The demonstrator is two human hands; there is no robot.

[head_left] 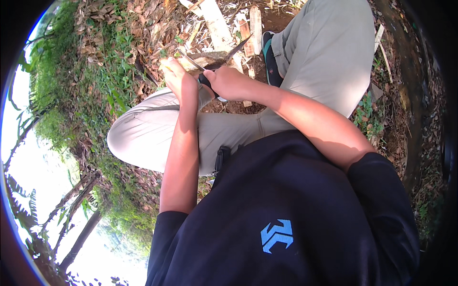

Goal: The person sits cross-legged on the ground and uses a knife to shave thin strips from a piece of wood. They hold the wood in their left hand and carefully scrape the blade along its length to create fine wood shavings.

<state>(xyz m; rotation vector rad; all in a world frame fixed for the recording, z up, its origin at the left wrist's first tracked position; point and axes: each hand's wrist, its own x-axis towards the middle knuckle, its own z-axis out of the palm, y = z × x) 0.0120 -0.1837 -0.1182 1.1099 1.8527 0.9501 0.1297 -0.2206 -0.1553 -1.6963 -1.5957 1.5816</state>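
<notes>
My right hand [228,82] is closed around a knife, whose narrow blade [192,60] slants up and left from the fist. Just left of it, my left hand [177,78] has its fingers curled together near the blade. Something pale yellowish shows at those fingertips, too small and overexposed to name. Below the blade lies a brown piece of wood [210,61], partly hidden by the hands. Beyond my right hand a dark, curved, pointed strip [238,50] sticks up to the right; its lower end is hidden.
Pale split wood pieces [214,24] and shavings lie on the soil ahead. My bent legs in light trousers [324,52] frame the spot, with a dark shoe [272,62] on the right. Dry leaves [109,19] and green plants [57,81] cover the ground at left.
</notes>
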